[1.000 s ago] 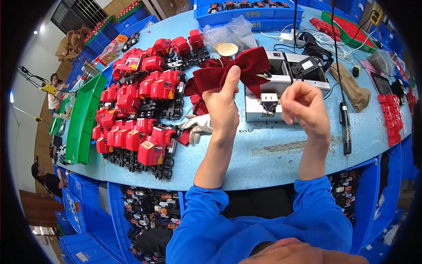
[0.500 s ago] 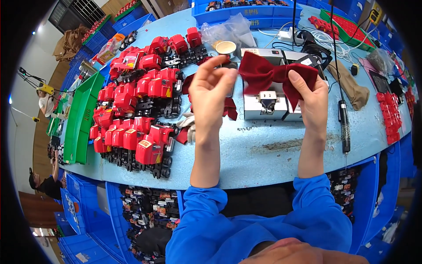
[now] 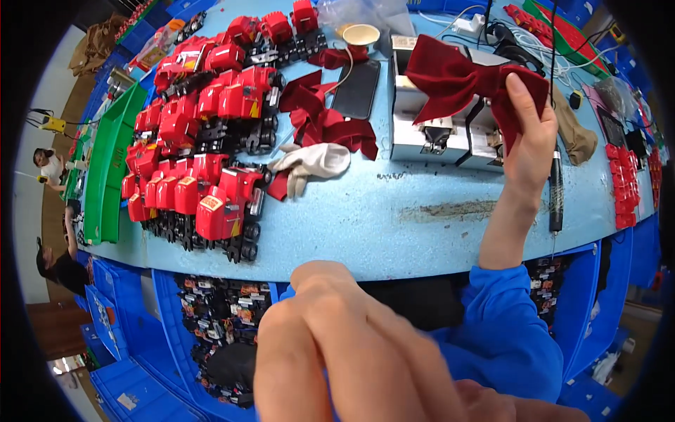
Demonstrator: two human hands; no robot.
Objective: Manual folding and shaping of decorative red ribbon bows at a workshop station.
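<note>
A dark red velvet bow (image 3: 450,74) hangs above the light-coloured metal boxes on the bench. My right hand (image 3: 531,141) pinches its right loop, thumb on the front. Close to the camera at the lower middle, my left hand (image 3: 337,337) is raised with its back showing; its fingertips are hidden. More dark red bows (image 3: 330,130) lie on the bench to the left of the boxes, beside a dark phone (image 3: 357,88). A whitish glove (image 3: 316,165) rests just nearer than those bows.
Rows of red toy trucks (image 3: 211,190) cover the left of the blue bench (image 3: 351,232). A green tray (image 3: 112,176) stands beyond them. Metal boxes (image 3: 415,141) sit behind the bow, with a corded black tool (image 3: 556,197) to their right. Blue crates (image 3: 169,316) of parts stand below the edge.
My left hand has come away from beside the bow, back and down toward the camera. My right hand still holds the bow. The view has shifted, uncovering the phone and glove.
</note>
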